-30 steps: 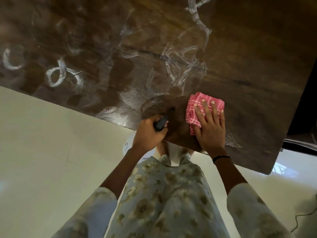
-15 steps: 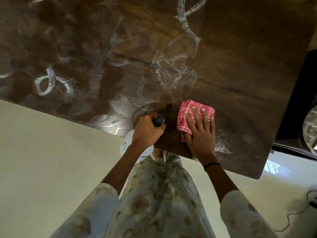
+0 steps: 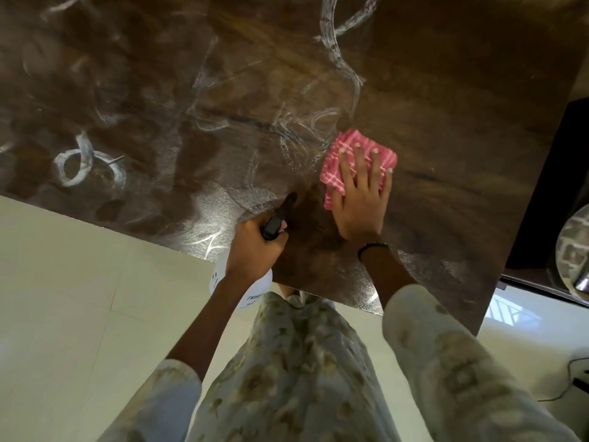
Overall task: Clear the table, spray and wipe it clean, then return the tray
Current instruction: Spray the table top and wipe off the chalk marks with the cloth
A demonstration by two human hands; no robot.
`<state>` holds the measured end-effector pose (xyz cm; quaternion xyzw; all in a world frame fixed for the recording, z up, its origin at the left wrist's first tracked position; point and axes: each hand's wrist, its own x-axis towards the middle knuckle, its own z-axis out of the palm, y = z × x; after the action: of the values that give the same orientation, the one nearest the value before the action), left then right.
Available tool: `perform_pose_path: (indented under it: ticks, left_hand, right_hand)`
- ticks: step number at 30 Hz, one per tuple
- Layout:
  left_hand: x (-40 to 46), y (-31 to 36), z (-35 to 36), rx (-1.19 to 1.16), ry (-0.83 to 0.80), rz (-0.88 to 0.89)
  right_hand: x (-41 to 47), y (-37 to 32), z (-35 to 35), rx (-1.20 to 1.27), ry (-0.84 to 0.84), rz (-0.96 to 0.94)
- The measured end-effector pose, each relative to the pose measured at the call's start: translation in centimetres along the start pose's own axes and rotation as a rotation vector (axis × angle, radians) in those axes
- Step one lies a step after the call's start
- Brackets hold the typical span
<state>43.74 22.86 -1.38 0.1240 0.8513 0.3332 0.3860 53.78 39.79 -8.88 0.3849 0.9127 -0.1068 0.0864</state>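
Observation:
A dark wooden table (image 3: 446, 90) fills the upper view, streaked with white smears and wet patches. My right hand (image 3: 361, 199) lies flat, fingers spread, pressing a folded pink checked cloth (image 3: 334, 161) onto the tabletop near its front edge. My left hand (image 3: 255, 250) grips a spray bottle (image 3: 251, 291) at the table's front edge. Its black nozzle points over the table towards the cloth, and its white body hangs below my hand. The tray is not in view.
Pale tiled floor (image 3: 79, 298) lies in front of and to the left of the table. A dark piece of furniture (image 3: 548, 202) with a round shiny object (image 3: 573, 250) stands at the right. A cable (image 3: 570, 378) lies on the floor at lower right.
My right hand has slid the cloth away from me, further onto the table. My left hand with the bottle has stayed at the front edge.

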Motion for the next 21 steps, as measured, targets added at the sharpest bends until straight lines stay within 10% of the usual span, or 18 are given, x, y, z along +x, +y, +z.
perform_pose_path:
  ticks: [11, 21]
  left_hand:
    - [1.9, 2.0, -0.3, 0.048, 0.016, 0.051]
    - [2.9, 3.1, 0.0, -0.064, 0.076, 0.042]
  right_hand:
    - [-3.5, -0.9, 1.6, 0.013, -0.03, -0.569]
    - [3.1, 1.2, -0.9, 0.017, 0.037, -0.288]
